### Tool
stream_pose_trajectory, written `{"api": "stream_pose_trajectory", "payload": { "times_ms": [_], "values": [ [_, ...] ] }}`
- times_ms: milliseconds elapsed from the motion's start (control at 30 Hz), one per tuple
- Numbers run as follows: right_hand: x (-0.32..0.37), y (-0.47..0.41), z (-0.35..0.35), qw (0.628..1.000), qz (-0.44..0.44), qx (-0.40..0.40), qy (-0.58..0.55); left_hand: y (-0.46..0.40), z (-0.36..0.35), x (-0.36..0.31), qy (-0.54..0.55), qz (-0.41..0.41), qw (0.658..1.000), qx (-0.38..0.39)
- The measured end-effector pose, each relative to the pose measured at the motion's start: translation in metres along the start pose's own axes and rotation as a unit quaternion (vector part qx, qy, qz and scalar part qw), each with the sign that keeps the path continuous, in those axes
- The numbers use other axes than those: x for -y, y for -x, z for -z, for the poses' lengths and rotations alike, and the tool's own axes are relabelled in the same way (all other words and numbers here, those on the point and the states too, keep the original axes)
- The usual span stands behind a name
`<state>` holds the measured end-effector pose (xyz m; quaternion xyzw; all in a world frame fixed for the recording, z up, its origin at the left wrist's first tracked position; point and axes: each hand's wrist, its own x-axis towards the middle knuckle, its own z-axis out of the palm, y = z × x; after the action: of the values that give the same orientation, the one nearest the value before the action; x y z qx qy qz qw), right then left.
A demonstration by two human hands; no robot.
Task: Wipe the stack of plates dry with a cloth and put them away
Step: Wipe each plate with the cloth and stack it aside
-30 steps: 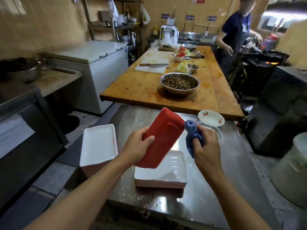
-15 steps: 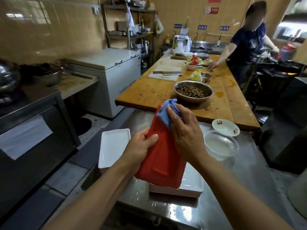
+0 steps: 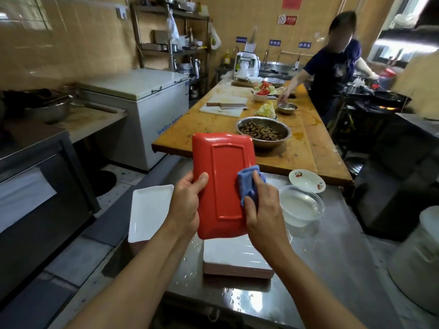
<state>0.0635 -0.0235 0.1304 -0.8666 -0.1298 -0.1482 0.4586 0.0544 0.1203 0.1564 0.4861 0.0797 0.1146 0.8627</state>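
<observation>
Kitchen, tan tiled walls, wet steel surface (image 3: 332,269) in front with water drops on it. Left hand (image 3: 187,205) holds a red plate (image 3: 221,184) upright by its left edge, thumb curled over the underside. Plate is rectangular with rounded corners, glossy, with a raised rectangular foot ring facing the camera. Right hand (image 3: 263,214) pinches a blue cloth (image 3: 249,184), bunched, and presses it against the plate's underside near the right edge.

Directly below the plate: a stack (image 3: 235,260) of the same plates lying face up, white inside, reddish rims showing at the edges. A second stack (image 3: 149,212), same kind, sits to the left on a lower level beside the surface; what carries it I can't tell.

Right of the hands: clear plastic bowl (image 3: 301,205), round, and just behind it a small white dish (image 3: 306,181) with red print, tilted.

Beyond is a long wooden table (image 3: 308,148) with a steel bowl (image 3: 263,131) of brown nuts, a white cutting board (image 3: 223,108) with a cleaver (image 3: 225,105) on it, cabbage, and tomato in a bowl. White chest freezer (image 3: 147,103) on the left with blue lettering, not legible. Blue wall labels and red signs too small to read. A person (image 3: 332,67) in a dark shirt stands at the far end.
</observation>
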Motion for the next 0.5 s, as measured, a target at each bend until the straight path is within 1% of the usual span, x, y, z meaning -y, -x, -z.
{"api": "stream_pose_trajectory", "payload": {
  "times_ms": [67, 133, 200, 267, 300, 367, 400, 467, 500],
  "values": [
    [-0.004, 0.009, 0.007, 0.999, -0.012, 0.015, -0.038, -0.004, 0.000, -0.001, 0.016, -0.006, 1.000, -0.006],
    [-0.003, 0.004, 0.017, 0.993, -0.052, 0.042, -0.099, -0.004, -0.002, 0.002, 0.027, -0.001, 1.000, -0.001],
    [-0.001, -0.009, 0.026, 0.977, -0.107, 0.063, -0.172, -0.003, -0.004, 0.008, 0.038, 0.009, 0.999, 0.006],
    [0.000, -0.020, 0.032, 0.960, -0.158, 0.069, -0.221, -0.002, -0.005, 0.014, 0.040, 0.021, 0.999, 0.017],
    [-0.001, -0.024, 0.034, 0.954, -0.169, 0.070, -0.238, -0.001, -0.004, 0.016, 0.033, 0.031, 0.999, 0.025],
    [-0.004, -0.027, 0.036, 0.952, -0.164, 0.074, -0.247, -0.001, -0.001, 0.015, -0.004, 0.056, 0.997, 0.046],
    [-0.006, -0.028, 0.038, 0.954, -0.159, 0.076, -0.243, -0.001, 0.003, 0.013, -0.041, 0.064, 0.996, 0.056],
    [-0.010, -0.030, 0.045, 0.959, -0.147, 0.087, -0.227, -0.004, 0.012, 0.003, -0.134, 0.056, 0.987, 0.074],
    [-0.012, -0.032, 0.050, 0.962, -0.137, 0.097, -0.217, -0.007, 0.015, -0.004, -0.172, 0.039, 0.981, 0.079]
  ]
}}
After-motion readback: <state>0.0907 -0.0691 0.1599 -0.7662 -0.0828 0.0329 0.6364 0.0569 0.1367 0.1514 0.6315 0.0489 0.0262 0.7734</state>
